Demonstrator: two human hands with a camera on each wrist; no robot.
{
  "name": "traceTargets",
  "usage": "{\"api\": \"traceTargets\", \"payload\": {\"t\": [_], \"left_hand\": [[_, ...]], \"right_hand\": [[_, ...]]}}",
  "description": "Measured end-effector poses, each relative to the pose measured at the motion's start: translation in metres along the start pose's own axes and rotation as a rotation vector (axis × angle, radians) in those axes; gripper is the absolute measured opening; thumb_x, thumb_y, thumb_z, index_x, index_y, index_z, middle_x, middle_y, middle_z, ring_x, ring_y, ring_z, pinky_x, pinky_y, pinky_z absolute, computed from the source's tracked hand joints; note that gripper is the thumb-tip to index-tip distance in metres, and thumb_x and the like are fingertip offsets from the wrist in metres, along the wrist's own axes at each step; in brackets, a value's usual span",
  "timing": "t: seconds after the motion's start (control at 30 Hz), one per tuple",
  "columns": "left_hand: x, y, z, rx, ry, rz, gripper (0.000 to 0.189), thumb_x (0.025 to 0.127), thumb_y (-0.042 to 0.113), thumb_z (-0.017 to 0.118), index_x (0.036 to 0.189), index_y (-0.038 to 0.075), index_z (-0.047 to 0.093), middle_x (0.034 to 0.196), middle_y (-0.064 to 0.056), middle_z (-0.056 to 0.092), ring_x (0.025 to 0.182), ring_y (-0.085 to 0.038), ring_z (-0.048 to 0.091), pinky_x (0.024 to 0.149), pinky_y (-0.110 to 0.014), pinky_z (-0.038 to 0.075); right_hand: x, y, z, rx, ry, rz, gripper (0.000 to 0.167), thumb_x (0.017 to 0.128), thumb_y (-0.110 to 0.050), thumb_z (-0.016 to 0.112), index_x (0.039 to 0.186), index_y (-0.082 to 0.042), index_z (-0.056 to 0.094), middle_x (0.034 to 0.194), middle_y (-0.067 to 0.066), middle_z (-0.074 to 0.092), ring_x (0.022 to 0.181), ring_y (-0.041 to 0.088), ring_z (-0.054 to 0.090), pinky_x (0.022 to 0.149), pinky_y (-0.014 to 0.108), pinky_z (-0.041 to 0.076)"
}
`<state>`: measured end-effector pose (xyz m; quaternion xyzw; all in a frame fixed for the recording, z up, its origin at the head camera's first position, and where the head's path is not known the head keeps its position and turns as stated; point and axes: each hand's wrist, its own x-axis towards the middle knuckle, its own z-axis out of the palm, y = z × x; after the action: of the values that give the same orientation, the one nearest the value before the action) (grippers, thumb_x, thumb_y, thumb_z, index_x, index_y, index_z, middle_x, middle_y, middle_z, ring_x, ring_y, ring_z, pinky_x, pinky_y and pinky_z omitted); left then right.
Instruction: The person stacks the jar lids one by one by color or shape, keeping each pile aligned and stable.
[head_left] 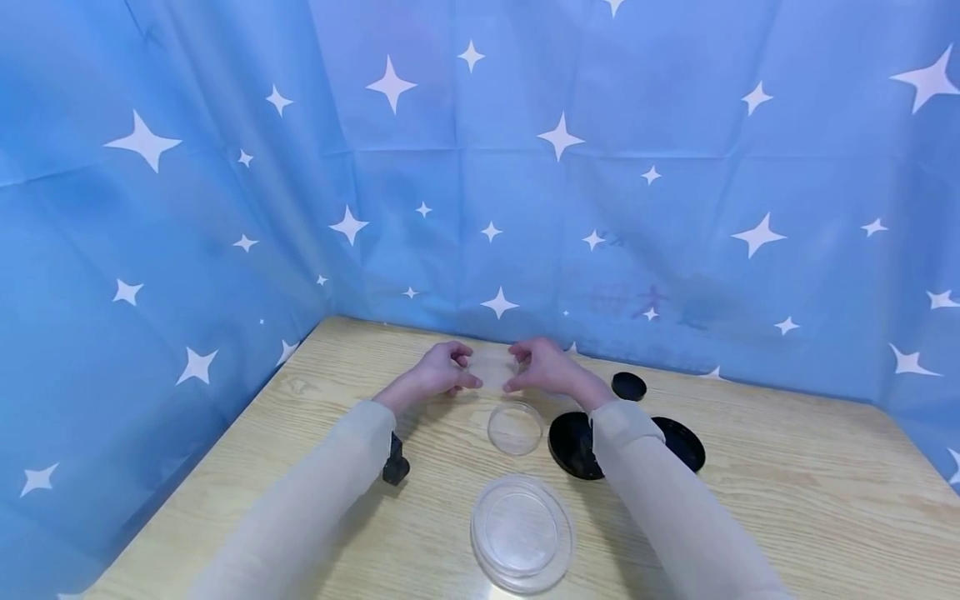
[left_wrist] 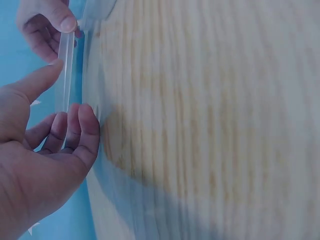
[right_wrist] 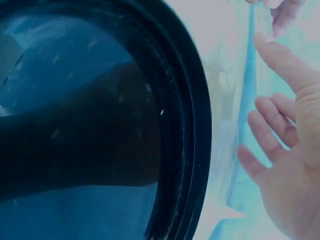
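A clear petri dish (head_left: 491, 372) is held between the two hands near the table's far edge. My left hand (head_left: 444, 368) grips its left side, with the thumb at the near edge and the fingers curled beyond it. On the opposite side, the right hand (head_left: 546, 367) holds it between thumb and fingers. The left wrist view shows the dish (left_wrist: 66, 70) edge-on, with the left thumb against it. A second clear round dish (head_left: 515, 427) lies on the table just below the hands.
Closer in lies a larger clear dish (head_left: 522, 533), apparently stacked. Under the right forearm is a glossy black round dish (head_left: 573, 446), with another black dish (head_left: 678, 443) to its right. A small black one (head_left: 628, 386) lies farther back. A blue starred curtain (head_left: 495, 208) borders the wooden table.
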<state>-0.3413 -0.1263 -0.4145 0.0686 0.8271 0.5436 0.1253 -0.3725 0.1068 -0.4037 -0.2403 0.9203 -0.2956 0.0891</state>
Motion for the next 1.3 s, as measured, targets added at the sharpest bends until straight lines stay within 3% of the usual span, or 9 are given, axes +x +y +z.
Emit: {"api": "traceTargets", "payload": {"t": [0.27, 0.4, 0.53, 0.93, 1.17, 1.3], "left_hand": [[-0.017, 0.004, 0.002, 0.018, 0.010, 0.078, 0.068, 0.085, 0.008, 0.082, 0.143, -0.005, 0.049, 0.122, -0.018, 0.051, 0.071, -0.019, 0.057, 0.066, -0.032, 0.057], [-0.030, 0.007, -0.001, 0.015, 0.051, 0.122, 0.067, 0.084, 0.009, 0.084, 0.142, -0.004, 0.052, 0.118, -0.016, 0.052, 0.078, -0.020, 0.060, 0.069, -0.039, 0.059], [-0.046, 0.012, -0.004, -0.007, 0.077, 0.155, 0.067, 0.082, 0.009, 0.086, 0.140, -0.003, 0.054, 0.115, -0.013, 0.053, 0.079, -0.020, 0.059, 0.067, -0.036, 0.058], [-0.090, 0.032, -0.002, -0.006, 0.036, 0.241, 0.061, 0.078, 0.008, 0.089, 0.129, -0.001, 0.056, 0.112, -0.015, 0.055, 0.080, -0.020, 0.059, 0.065, -0.027, 0.052], [-0.114, 0.036, 0.005, -0.016, 0.001, 0.273, 0.057, 0.078, 0.006, 0.089, 0.126, -0.002, 0.059, 0.111, -0.015, 0.057, 0.082, -0.020, 0.061, 0.065, -0.024, 0.052], [-0.126, 0.039, 0.011, -0.027, -0.006, 0.274, 0.056, 0.079, 0.006, 0.089, 0.126, -0.003, 0.059, 0.109, -0.012, 0.058, 0.081, -0.019, 0.061, 0.064, -0.024, 0.052]], "right_hand": [[-0.016, -0.004, -0.003, -0.006, 0.034, -0.042, 0.070, 0.081, -0.028, 0.088, 0.137, 0.004, 0.060, 0.122, 0.017, 0.066, 0.114, 0.032, 0.061, 0.099, 0.047, 0.051], [-0.024, -0.014, -0.003, 0.014, 0.053, -0.042, 0.073, 0.080, -0.031, 0.090, 0.139, 0.000, 0.061, 0.122, 0.013, 0.067, 0.114, 0.030, 0.061, 0.099, 0.047, 0.050], [-0.037, -0.027, -0.006, 0.044, 0.074, -0.064, 0.074, 0.079, -0.032, 0.090, 0.139, -0.001, 0.061, 0.121, 0.011, 0.066, 0.113, 0.029, 0.061, 0.099, 0.047, 0.050], [-0.092, -0.050, -0.015, 0.108, 0.110, -0.179, 0.072, 0.080, -0.033, 0.089, 0.138, 0.000, 0.061, 0.117, 0.008, 0.066, 0.108, 0.033, 0.061, 0.096, 0.051, 0.051], [-0.120, -0.053, -0.012, 0.126, 0.134, -0.193, 0.065, 0.080, -0.028, 0.090, 0.133, -0.001, 0.065, 0.113, 0.008, 0.066, 0.104, 0.032, 0.062, 0.094, 0.055, 0.051], [-0.133, -0.054, -0.010, 0.143, 0.149, -0.210, 0.063, 0.078, -0.027, 0.091, 0.131, -0.003, 0.067, 0.110, 0.003, 0.066, 0.101, 0.030, 0.062, 0.092, 0.052, 0.053]]}}
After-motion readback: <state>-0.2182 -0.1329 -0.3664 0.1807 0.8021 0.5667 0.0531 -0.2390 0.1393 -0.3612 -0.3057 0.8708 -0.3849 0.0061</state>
